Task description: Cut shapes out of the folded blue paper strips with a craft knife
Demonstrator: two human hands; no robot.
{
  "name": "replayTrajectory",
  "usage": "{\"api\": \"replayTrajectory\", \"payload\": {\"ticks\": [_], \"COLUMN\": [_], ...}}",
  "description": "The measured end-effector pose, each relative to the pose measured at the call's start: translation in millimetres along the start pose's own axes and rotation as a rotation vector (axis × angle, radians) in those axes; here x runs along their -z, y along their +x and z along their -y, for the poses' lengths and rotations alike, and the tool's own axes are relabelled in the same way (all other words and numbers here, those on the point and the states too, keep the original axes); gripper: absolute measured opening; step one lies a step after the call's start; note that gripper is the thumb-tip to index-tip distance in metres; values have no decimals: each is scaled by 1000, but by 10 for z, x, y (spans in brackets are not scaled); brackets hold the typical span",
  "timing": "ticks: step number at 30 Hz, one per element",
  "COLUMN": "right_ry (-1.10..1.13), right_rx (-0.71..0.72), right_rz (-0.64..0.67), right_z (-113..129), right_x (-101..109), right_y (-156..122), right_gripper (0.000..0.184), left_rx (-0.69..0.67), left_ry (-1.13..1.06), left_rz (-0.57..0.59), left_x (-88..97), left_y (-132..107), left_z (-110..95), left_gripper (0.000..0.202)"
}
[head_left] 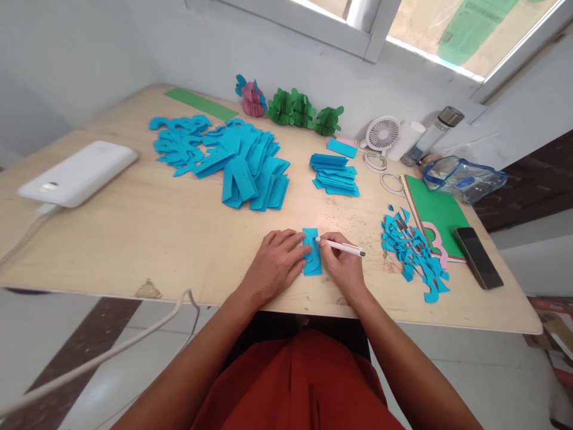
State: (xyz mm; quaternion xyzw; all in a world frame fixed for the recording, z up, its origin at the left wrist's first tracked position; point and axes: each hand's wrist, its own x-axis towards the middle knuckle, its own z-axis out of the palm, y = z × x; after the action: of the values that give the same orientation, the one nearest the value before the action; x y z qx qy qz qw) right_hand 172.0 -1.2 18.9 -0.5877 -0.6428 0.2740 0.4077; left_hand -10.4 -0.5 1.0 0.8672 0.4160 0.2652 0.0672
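A small folded blue paper strip [312, 255] lies on the wooden table [134, 233] near the front edge. My left hand [277, 263] lies flat on the strip's left side, fingers stretched out, pressing it down. My right hand [342, 263] is closed round a white pen [342, 246], whose tip touches the strip. A curved shape shows on the strip under my fingers.
A heap of blue folded strips [250, 167] and cut curved pieces [179, 140] lies at the back left. A neat blue stack [335, 174] sits behind centre. Blue scraps with scissors [412, 248], green folder [436, 215] and phone [478, 257] lie right. White device [80, 173] left.
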Motion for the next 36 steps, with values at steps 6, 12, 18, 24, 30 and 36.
{"api": "replayTrajectory", "payload": {"ticks": [6,12,18,24,30,36], "right_ry": [-14,-34,-19,-40,-53,-44], "right_rx": [-9,-11,-5,-7,-5,3], "right_rz": [3,-10,-10,-14,-9,-4], "right_z": [2,-5,0,45,101,109], "right_x": [29,49,55,64,71,60], "right_y": [-46,-108,-166,-199,-229,-250], "right_gripper": [18,18,18,18,18,18], "left_rx": [5,18,21,24,23,24], "left_ry": [-10,-17,-25,-27,-33,-33], "left_rz": [0,22,32,36,49,40], "left_x": [1,14,37,44,36,31], "left_y": [-5,-5,1,-3,-4,-5], "left_z": [-7,-9,-19,-22,-9,-7], "left_gripper": [27,27,27,27,29,28]}}
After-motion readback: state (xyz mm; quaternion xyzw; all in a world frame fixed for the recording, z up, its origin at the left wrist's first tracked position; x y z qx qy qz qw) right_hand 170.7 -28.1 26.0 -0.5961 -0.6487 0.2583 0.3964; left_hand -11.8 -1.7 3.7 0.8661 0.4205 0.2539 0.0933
